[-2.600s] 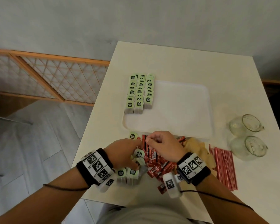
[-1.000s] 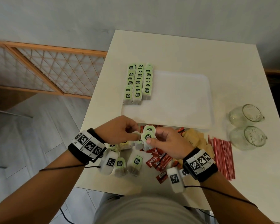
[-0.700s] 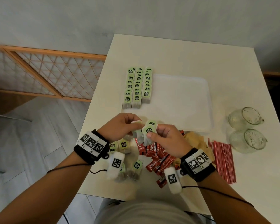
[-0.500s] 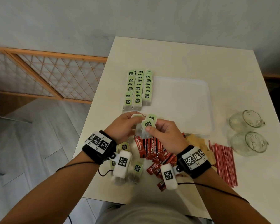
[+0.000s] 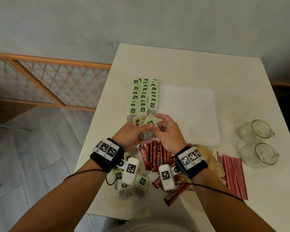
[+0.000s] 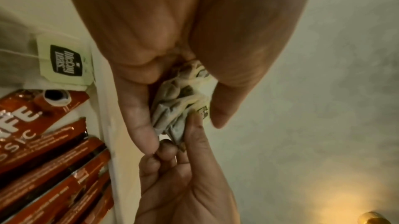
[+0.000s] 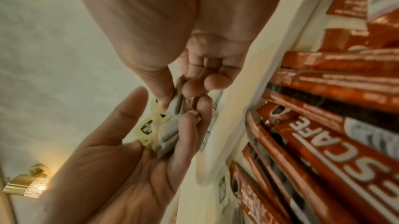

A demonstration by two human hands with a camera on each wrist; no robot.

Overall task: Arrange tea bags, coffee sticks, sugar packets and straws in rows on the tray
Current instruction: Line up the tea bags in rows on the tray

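Curled round a bunch of tea bags [image 5: 147, 124] with the left hand [image 5: 131, 134], thumb on one side and fingers on the other. Pinched from the other side by the right hand [image 5: 167, 133], thumb and fingertips on the same bunch (a shared hold, so hard to say which hand does more). Squashed soft and crinkly in the left wrist view, thin grey paper with little pale green tags poking out on top.

Lifted up out of the pile near the bottom of the frame a moment ago. Now in the middle of the frame, just over the near left edge of the tray [image 5: 191, 114]. Probably more bags on the way to the rows, so still busy with the tea step.

Just above the hands, three neat rows of tea bags [image 5: 144, 96] up the left side of the flat, smooth white tray. Nothing else on it yet.

Below the hands, shiny red coffee sticks [image 5: 152, 156], long and thin, in a messy heap. A few loose tea bags [image 5: 141, 181] at lower middle, partly under the left wrist. Brown paper sugar packets [image 5: 206, 156] right of the sticks. Skinny red straws [image 5: 233, 174] side by side at lower right. Two bumpy glass cups [image 5: 256, 131] tipped on their sides at far right, on the plain white table [image 5: 191, 67].
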